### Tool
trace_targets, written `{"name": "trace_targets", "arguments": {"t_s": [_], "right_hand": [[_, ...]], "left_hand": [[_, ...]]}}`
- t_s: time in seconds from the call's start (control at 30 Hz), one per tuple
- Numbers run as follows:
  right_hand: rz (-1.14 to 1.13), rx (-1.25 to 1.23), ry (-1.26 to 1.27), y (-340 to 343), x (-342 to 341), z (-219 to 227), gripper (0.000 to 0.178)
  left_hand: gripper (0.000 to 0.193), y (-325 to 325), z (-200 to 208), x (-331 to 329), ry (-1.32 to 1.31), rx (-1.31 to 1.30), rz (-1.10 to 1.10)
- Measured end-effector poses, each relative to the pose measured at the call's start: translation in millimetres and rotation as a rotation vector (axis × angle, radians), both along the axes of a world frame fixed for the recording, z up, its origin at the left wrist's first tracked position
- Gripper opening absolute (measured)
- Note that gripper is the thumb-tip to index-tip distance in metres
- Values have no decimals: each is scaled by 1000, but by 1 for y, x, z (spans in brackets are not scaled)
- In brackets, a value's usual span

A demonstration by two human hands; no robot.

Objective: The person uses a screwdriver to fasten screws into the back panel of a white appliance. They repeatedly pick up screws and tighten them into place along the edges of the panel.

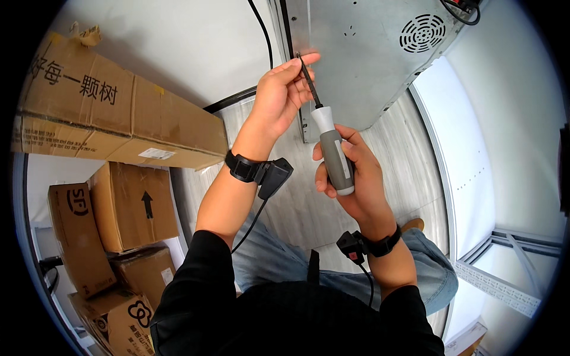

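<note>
A screwdriver [337,155] with a grey handle, a pale collar and a dark shaft points up and slightly left. My right hand [362,169] is wrapped around its handle. At the far end, my left hand [279,98] is closed, thumb and index finger pinching around the tip of the shaft. Whether a small screw sits at that tip is too small to tell. Just beyond the fingertips stands a grey sheet-metal cabinet [350,77] with round vent slots and small holes. The left fingers are close to its left edge; contact cannot be made out.
A long cardboard box [133,113] lies at the left, with several cartons [139,207] stacked below it. One black cable [261,26] hangs by the white wall; another black cable [469,18] is at the cabinet's upper right. A white metal frame [499,285] stands at right.
</note>
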State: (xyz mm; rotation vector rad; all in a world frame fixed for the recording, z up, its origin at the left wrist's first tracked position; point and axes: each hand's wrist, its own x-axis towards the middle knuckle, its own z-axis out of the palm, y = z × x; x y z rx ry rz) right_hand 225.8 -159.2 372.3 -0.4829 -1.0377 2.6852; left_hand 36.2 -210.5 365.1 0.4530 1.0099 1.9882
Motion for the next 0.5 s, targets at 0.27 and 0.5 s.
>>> {"name": "trace_targets", "arguments": {"t_s": [0.27, 0.5], "right_hand": [[18, -106, 68, -7, -3, -2, 32], [-70, 262, -142, -23, -11, 0, 47]], "left_hand": [[34, -3, 3, -4, 9, -59, -45], [32, -8, 7, 0, 63, -137, -23]]}}
